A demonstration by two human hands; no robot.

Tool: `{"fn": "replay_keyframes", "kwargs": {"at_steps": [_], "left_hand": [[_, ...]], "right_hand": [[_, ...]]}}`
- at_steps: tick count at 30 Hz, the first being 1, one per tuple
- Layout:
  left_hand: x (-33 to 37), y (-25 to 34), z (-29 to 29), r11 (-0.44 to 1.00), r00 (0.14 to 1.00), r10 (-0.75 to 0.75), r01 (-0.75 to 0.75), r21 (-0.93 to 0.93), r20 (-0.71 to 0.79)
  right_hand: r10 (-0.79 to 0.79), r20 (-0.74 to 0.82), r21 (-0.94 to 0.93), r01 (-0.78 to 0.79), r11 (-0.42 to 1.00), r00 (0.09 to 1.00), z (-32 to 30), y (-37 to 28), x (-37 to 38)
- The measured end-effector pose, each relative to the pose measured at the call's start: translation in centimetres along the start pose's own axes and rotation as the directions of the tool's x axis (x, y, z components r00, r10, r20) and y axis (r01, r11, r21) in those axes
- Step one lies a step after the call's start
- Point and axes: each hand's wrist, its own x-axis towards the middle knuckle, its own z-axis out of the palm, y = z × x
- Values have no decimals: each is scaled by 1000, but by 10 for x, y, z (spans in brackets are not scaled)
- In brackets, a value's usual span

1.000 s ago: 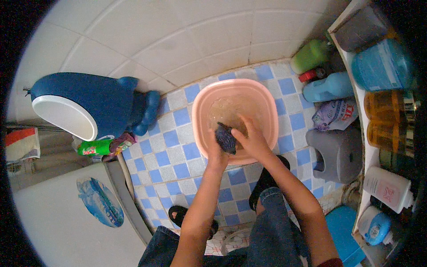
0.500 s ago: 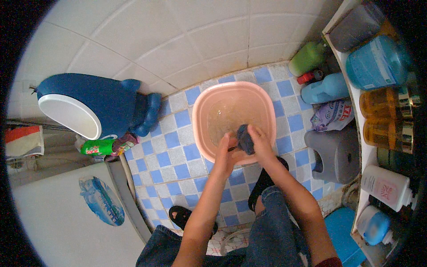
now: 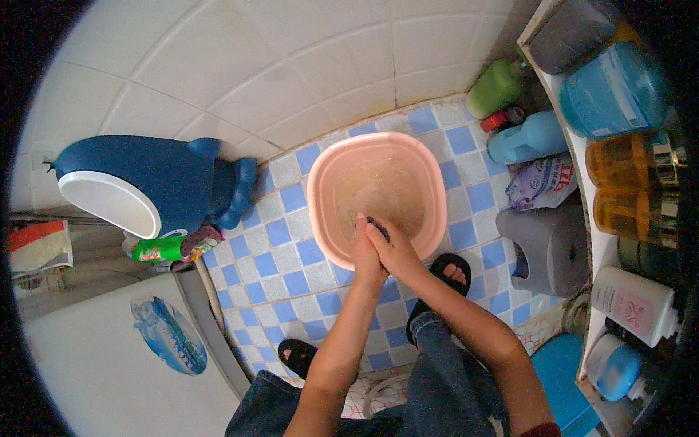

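A pink plastic basin [image 3: 314,191] of murky water stands on the tiled floor in front of me. Above its near side my two hands are pressed together around a small dark cloth [image 3: 378,228], and only a bit of it shows between the fingers. My left hand [image 3: 365,250] is closed on the cloth from the left. My right hand [image 3: 394,252] is closed over it from the right, its fingers against the left hand. Most of the cloth is hidden, so its exact kind cannot be made out.
At the left wall hangs a dark blue child's urinal [image 3: 138,175], above a white appliance top [image 3: 80,349] with a blue wipes pack [image 3: 169,335]. To the right are a grey stool [image 3: 546,247], a blue bottle [image 3: 528,137], a green bottle [image 3: 495,89] and a shelf [image 3: 580,164] of containers.
My hands have come together and closed around the dark cloth, which was held more openly between them before. The view has shifted slightly.
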Motion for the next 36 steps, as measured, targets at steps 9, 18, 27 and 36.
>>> {"fn": "replay_keyframes", "kwargs": {"at_steps": [9,18,27,36], "left_hand": [[2,-8,-1,961,986,154,-133,242,-67],[9,-9,-7,947,975,221,-213,241,-7],[18,4,-61,994,997,60,-63,85,42],[-11,58,-84,748,948,308,-295,595,83]], "right_hand": [[56,-46,20,-55,998,997,4,17,9],[29,-4,-42,-29,999,1000,8,21,15],[-145,47,-176,151,973,988,0,34,15],[287,91,519,-292,804,953,-31,16,15]]}}
